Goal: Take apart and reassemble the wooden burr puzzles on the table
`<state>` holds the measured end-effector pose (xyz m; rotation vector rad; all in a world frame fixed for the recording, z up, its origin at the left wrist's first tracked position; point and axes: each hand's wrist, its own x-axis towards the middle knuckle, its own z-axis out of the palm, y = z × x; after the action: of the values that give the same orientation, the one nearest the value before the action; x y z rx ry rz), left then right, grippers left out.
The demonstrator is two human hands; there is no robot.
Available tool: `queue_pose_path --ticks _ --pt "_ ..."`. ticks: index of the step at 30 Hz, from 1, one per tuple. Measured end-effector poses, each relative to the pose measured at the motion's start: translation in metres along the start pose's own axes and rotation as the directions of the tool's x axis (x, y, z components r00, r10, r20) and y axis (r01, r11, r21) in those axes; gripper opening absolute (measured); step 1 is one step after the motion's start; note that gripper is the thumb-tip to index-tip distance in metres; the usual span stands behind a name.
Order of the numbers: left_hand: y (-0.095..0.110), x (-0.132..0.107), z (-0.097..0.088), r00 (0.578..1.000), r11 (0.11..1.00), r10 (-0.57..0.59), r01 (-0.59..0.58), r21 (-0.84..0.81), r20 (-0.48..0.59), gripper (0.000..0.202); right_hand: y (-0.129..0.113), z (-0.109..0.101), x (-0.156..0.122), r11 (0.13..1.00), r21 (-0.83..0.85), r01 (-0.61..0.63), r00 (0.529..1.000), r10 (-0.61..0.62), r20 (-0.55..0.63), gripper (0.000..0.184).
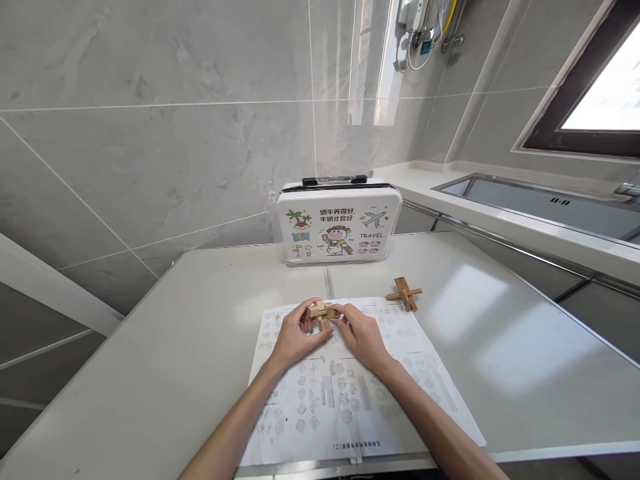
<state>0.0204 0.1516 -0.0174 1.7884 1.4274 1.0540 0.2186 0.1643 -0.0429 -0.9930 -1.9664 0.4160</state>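
Observation:
Both my hands hold a small pale wooden block puzzle [321, 313] just above a printed instruction sheet [345, 393] on the white table [190, 347]. My left hand [295, 337] grips the puzzle from the left with curled fingers. My right hand [361, 337] grips it from the right, fingers curled round its end. Parts of the puzzle are hidden behind my fingers. A second wooden puzzle [405, 293], a darker cross of interlocked bars, lies on the table to the right, beyond the sheet's corner, untouched.
A white case with cartoon pictures, the word TRAVEL and a black handle [339, 225] stands at the table's far edge against the tiled wall. A counter with a steel sink [540, 200] runs along the right under a window. The table's front edge is close to me.

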Motion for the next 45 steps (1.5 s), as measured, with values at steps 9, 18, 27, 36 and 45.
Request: queue_pose_path --ticks 9,18,27,36,45 --pt "0.001 -0.002 0.000 0.999 1.000 0.007 -0.006 -0.019 0.041 0.061 -0.004 -0.003 0.000 0.994 0.080 -0.073 0.997 0.070 0.044 0.025" --pt "0.002 -0.003 -0.001 0.999 1.000 -0.004 0.004 0.004 0.037 0.059 -0.002 -0.003 0.001 0.986 0.134 -0.099 0.994 0.092 0.055 0.025" --pt "0.008 -0.003 -0.005 0.999 0.997 -0.037 0.039 -0.066 0.020 0.046 -0.004 -0.002 0.000 0.979 0.175 -0.101 0.991 0.085 0.099 0.026" --pt "0.008 -0.003 0.000 0.995 1.000 0.003 0.000 0.030 -0.103 0.039 -0.006 -0.001 -0.002 0.992 0.110 -0.065 0.990 0.051 0.131 0.027" --pt "0.010 -0.007 0.003 1.000 0.999 0.011 -0.011 0.038 -0.008 0.040 -0.007 -0.003 -0.002 0.989 0.137 -0.060 0.995 0.049 0.084 0.026"
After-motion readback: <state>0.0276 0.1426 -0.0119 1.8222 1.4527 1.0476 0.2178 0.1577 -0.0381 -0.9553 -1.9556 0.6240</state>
